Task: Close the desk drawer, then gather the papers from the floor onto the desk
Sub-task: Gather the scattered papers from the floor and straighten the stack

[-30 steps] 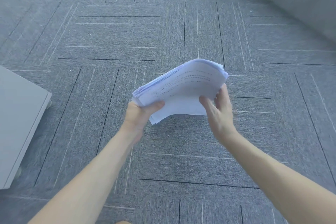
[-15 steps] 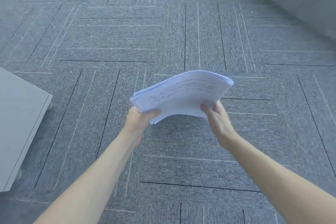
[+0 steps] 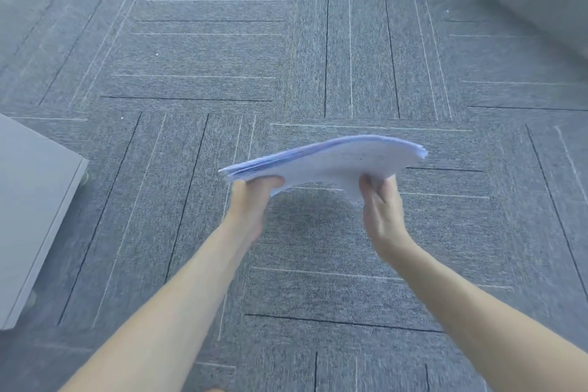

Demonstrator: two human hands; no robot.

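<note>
- Thick stack of white printed paper sheets (image 3: pixel 331 161) held up above the grey striped carpet floor (image 3: pixel 203 73).
- Left hand (image 3: pixel 251 197) gripping the near left corner, right hand (image 3: pixel 383 204) gripping the near right edge.
- Fingers under the stack hidden; print too blurry to read.
- Light grey cabinet corner (image 3: pixel 35 200) cut off at left.

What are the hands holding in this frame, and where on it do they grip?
A bowed stack of white printed papers, off the carpet: the left hand pinches its near-left corner, the right hand its near-right edge.

we see a white stack of paper sheets (image 3: pixel 337 162) with bluish-tinted edges, over grey carpet-tile floor (image 3: pixel 203 54) striped with thin black and pale lines; a plain pale grey cabinet (image 3: pixel 28 200) at left.
</note>
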